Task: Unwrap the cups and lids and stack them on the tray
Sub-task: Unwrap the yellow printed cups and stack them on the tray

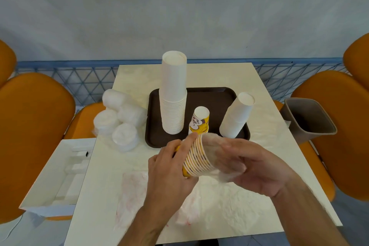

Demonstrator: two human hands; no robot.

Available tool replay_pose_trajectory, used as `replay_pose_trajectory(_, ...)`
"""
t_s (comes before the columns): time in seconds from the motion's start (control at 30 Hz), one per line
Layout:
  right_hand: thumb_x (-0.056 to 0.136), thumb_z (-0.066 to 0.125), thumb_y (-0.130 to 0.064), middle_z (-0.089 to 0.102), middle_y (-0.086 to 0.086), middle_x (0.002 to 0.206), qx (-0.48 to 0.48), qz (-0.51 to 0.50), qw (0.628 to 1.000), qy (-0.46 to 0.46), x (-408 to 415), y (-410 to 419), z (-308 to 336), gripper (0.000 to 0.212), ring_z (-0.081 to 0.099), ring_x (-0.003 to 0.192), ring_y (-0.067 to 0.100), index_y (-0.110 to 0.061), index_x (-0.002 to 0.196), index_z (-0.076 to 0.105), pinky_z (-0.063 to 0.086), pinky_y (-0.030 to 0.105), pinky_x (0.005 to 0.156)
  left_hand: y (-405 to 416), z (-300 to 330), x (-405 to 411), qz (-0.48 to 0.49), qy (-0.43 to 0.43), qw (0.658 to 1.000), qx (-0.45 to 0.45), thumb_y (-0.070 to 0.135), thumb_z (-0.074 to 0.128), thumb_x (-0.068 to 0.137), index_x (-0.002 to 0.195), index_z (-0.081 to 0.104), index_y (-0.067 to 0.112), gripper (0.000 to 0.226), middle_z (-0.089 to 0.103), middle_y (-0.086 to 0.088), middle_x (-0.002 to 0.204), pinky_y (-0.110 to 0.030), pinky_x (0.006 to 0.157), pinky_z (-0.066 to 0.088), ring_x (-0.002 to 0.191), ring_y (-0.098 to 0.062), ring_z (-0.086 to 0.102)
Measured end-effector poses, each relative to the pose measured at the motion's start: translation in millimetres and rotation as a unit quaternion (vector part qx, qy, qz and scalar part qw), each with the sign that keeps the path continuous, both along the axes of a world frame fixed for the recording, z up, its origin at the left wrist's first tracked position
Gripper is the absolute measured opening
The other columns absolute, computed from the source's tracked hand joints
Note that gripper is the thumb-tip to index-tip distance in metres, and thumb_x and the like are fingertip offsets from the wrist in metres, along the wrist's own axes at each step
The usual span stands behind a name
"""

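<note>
We've got a sleeve of yellow printed cups point(196, 159) held on its side above the near edge of the tray point(211, 94), w/ thin clear wrap point(223, 158) bunched over its open end. Left hand point(169, 168) curls round the base end of the stack; its grip is closed on the cups. Right hand point(257, 168) has fingers curled into the wrap, pinching the film at the rim end.

To do this step well, we reckon: keep the left grip firm but not crushing, since paper walls dent easily, and draw the film off along the stack's axis w/ the right so the cups don't fan apart. Then set them rim-down beside the short printed stack point(200, 121) on the tray, between the tall white stack point(173, 94) and the tilted white stack point(236, 115). Film prob. goes in the bin point(310, 118) at the right.

Wrapped lids point(119, 120) sit on the tabletop point(229, 201) left of the tray, not yet opened.

Writing: the printed cups show purple and white graphics on yellow, but no word or brand is readable. White cups are plain.
</note>
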State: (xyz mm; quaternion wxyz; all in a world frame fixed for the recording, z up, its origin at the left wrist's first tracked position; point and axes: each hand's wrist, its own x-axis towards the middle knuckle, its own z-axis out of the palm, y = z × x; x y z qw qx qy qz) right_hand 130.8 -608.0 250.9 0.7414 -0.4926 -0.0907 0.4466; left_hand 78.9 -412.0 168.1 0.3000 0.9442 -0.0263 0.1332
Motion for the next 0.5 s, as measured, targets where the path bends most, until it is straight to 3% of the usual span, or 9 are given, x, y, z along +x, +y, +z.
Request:
replay_pose_trajectory(0.1,0.072,0.085,-0.039,0.054,-0.006,0.061,0.018,-0.037,0.998,0.038,-0.4,-3.9,-0.6,0.065,0.043,0.059,0.006,-0.021,0.131,0.067,0.030,0.032,0.071,4.9,-0.3,2.3,0.012,0.015,1.000,-0.013,0.041,0.083,0.068,0.141,0.017,0.054,0.100,0.056,0.007,0.128,-0.047,0.089,0.054,0.112,-0.014,0.057)
replay_pose_trajectory(0.2,0.065,0.091,-0.035,0.038,0.000,0.054,0.026,-0.090,0.995,0.030,2.0,-10.0,6.4,0.081,0.035,0.055,0.009,-0.033,0.140,0.059,0.028,0.036,0.073,7.1,-0.9,3.1,0.021,0.019,1.000,-0.010,0.045,0.083,0.069,0.140,0.015,0.054,0.098,0.056,0.007,0.129,-0.048,0.090,0.055,0.114,-0.015,0.057)
replay_pose_trajectory(0.27,0.066,0.091,-0.031,0.037,0.004,0.059,0.014,-0.140,0.990,0.010,4.0,-13.5,12.8,0.087,0.037,0.057,0.013,-0.038,0.144,0.053,0.029,0.039,0.075,7.5,-1.4,1.9,0.018,0.021,1.000,-0.011,0.042,0.083,0.069,0.141,0.016,0.054,0.099,0.056,0.008,0.129,-0.048,0.090,0.055,0.113,-0.014,0.057)
replay_pose_trajectory(0.33,0.079,0.080,-0.020,0.041,0.009,0.067,-0.026,-0.197,0.980,-0.029,5.2,-14.7,18.0,0.079,0.042,0.060,0.015,-0.045,0.146,0.046,0.032,0.042,0.078,7.6,-1.1,-0.2,0.011,0.023,1.000,-0.015,0.040,0.083,0.068,0.141,0.016,0.056,0.101,0.054,0.010,0.128,-0.046,0.091,0.054,0.113,-0.011,0.055)
replay_pose_trajectory(0.4,0.089,0.072,-0.012,0.050,0.012,0.078,-0.138,-0.242,0.955,-0.100,7.6,-12.3,19.9,0.069,0.053,0.071,0.017,-0.044,0.144,0.046,0.039,0.038,0.081,7.0,-0.6,-2.0,0.003,0.025,0.999,-0.020,0.040,0.082,0.068,0.141,0.015,0.055,0.100,0.053,0.011,0.128,-0.045,0.091,0.053,0.114,-0.009,0.052)
replay_pose_trajectory(0.5,0.091,0.072,-0.018,0.064,-0.004,0.104,-0.309,-0.209,0.903,-0.212,12.7,-6.0,15.8,0.052,0.063,0.094,0.010,-0.044,0.132,0.054,0.047,0.022,0.079,3.9,0.3,-3.3,-0.008,0.028,0.999,-0.020,0.044,0.079,0.070,0.142,0.014,0.054,0.097,0.052,0.010,0.130,-0.045,0.092,0.053,0.116,-0.009,0.052)
